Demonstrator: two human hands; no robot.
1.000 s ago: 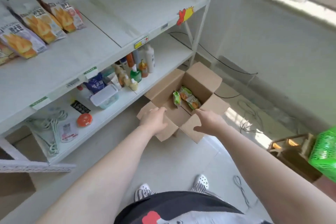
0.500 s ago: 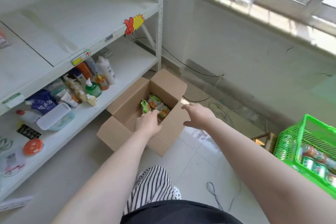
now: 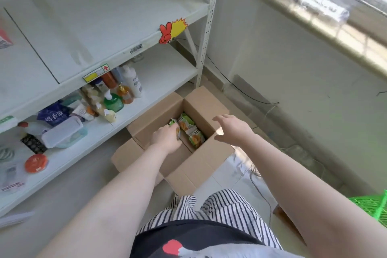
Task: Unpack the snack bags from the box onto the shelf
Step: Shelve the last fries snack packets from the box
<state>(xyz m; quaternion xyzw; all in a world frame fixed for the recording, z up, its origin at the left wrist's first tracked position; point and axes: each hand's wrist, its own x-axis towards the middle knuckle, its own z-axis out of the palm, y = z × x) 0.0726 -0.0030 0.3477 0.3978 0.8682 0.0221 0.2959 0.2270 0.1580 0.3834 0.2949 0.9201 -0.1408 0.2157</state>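
An open cardboard box (image 3: 201, 165) stands on the floor in front of the white shelf (image 3: 117, 33). Green snack bags (image 3: 194, 137) lie at its bottom. My left hand (image 3: 166, 138) is down inside the box, fingers curled round the leftmost green snack bag (image 3: 173, 122), most of which it hides. My right hand (image 3: 233, 129) hovers over the box's right edge with fingers spread, holding nothing.
The lower shelf holds several bottles (image 3: 132, 81), a clear plastic tub (image 3: 62, 134) and an orange lid (image 3: 36, 163). A green basket (image 3: 374, 205) sits at the right edge. Cables (image 3: 259, 184) trail across the floor by the wall under a window sill (image 3: 314, 21).
My left hand went from the box's front flap down into the box and closed on a snack bag. My right hand lifted off the flap. The view swung right.
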